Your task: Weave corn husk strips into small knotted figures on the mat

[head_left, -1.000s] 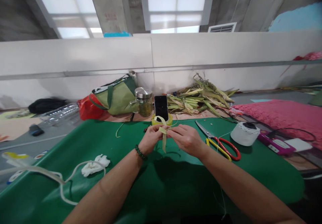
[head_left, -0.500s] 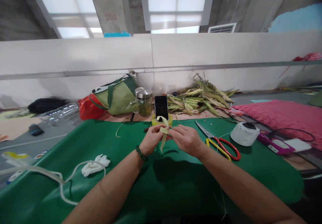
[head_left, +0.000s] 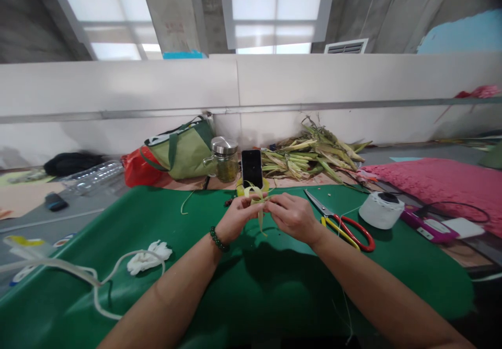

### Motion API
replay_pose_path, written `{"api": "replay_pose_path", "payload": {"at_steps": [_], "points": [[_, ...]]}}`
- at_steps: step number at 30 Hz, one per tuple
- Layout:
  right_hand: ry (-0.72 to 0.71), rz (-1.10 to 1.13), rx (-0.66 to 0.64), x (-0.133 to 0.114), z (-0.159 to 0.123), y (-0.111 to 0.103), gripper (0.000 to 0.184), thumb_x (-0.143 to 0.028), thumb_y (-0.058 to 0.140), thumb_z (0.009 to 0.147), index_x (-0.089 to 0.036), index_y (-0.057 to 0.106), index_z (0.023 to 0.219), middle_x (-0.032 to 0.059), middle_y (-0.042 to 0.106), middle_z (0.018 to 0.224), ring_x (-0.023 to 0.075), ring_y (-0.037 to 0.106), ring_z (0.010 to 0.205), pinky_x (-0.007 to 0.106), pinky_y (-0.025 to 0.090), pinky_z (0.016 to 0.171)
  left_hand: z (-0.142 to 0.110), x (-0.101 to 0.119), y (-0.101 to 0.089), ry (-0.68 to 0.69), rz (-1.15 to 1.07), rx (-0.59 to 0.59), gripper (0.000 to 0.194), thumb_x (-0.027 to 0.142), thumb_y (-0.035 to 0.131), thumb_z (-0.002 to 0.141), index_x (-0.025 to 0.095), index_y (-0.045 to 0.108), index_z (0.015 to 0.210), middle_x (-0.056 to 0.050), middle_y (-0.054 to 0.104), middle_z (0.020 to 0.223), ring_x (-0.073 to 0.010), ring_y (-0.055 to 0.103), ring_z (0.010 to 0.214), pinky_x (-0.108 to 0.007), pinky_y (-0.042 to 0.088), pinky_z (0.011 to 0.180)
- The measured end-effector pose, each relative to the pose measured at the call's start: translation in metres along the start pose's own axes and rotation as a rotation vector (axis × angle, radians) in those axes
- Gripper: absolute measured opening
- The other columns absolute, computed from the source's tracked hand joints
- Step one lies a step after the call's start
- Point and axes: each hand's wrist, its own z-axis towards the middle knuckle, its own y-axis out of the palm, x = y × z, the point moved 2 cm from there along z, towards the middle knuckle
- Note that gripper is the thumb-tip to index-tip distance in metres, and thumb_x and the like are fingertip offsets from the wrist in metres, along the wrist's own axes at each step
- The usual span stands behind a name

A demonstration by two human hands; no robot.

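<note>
Pale yellow-green leaf strips (head_left: 261, 221) are pinched between my two hands above the green mat (head_left: 306, 281). My left hand (head_left: 236, 217), with a green bead bracelet at its wrist, is closed on them, one strip looping up and another hanging below the fingers. Fingers of my right hand (head_left: 292, 216) are closed at the right side of the same strips, near a thin green stem end. Exactly how the strips cross is partly hidden by the fingers. Just behind them, a phone (head_left: 251, 167) leans upright in a yellow roll (head_left: 240, 186).
Red-and-yellow-handled scissors (head_left: 341, 223) and a white thread spool (head_left: 381, 211) lie to the right. Behind are a leaf pile (head_left: 314, 153), a glass jar (head_left: 225, 163) and a green bag (head_left: 188, 153). A crumpled tissue (head_left: 149, 257) and white cord (head_left: 96, 281) lie left.
The strips have turned in my fingers; the hanging end now points down to the right. My left fingers have shifted their hold, and my right hand has curled more closely.
</note>
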Motion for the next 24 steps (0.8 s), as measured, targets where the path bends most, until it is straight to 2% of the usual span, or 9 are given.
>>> {"api": "replay_pose_path", "payload": {"at_steps": [7,11,18,24], "points": [[-0.011,0.007,0.027,-0.0016,0.0013,-0.0012,0.020,-0.010,0.048,0.088,-0.016,0.067,0.088,0.0057,0.070,0.084,0.0152,0.061,0.074,0.026,0.045,0.066,0.0039,0.0006,0.0003,0.048,0.069,0.032,0.039,0.039,0.081,0.059,0.015,0.075,0.090,-0.003,0.071,0.072,-0.0130,0.061,0.064,-0.025,0.049,0.066],[0.003,0.005,0.053,0.0003,-0.0012,0.0005,0.019,-0.011,0.049,0.088,-0.016,0.067,0.088,0.0055,0.069,0.080,0.0149,0.062,0.072,0.025,0.046,0.065,0.0023,0.0022,0.0011,0.058,0.084,0.047,0.034,0.038,0.082,0.057,0.015,0.075,0.081,-0.006,0.073,0.086,-0.0147,0.064,0.069,-0.028,0.052,0.072],[-0.005,-0.021,0.086,0.0040,-0.0023,0.0004,0.019,-0.012,0.049,0.088,-0.017,0.068,0.091,0.0054,0.069,0.078,0.0137,0.062,0.069,0.025,0.046,0.062,0.0006,0.0041,0.0008,0.025,0.176,0.042,0.036,0.044,0.078,0.061,0.012,0.074,0.077,-0.006,0.072,0.073,-0.0215,0.068,0.071,-0.031,0.054,0.068],[-0.007,-0.002,0.143,0.0062,-0.0023,-0.0027,0.020,-0.012,0.051,0.087,-0.017,0.069,0.095,0.0050,0.070,0.078,0.0141,0.063,0.069,0.024,0.047,0.061,-0.0007,0.0063,0.0004,0.028,0.193,-0.012,0.037,0.038,0.082,0.057,0.012,0.073,0.082,-0.007,0.074,0.078,-0.0217,0.068,0.079,-0.029,0.052,0.071]]}}
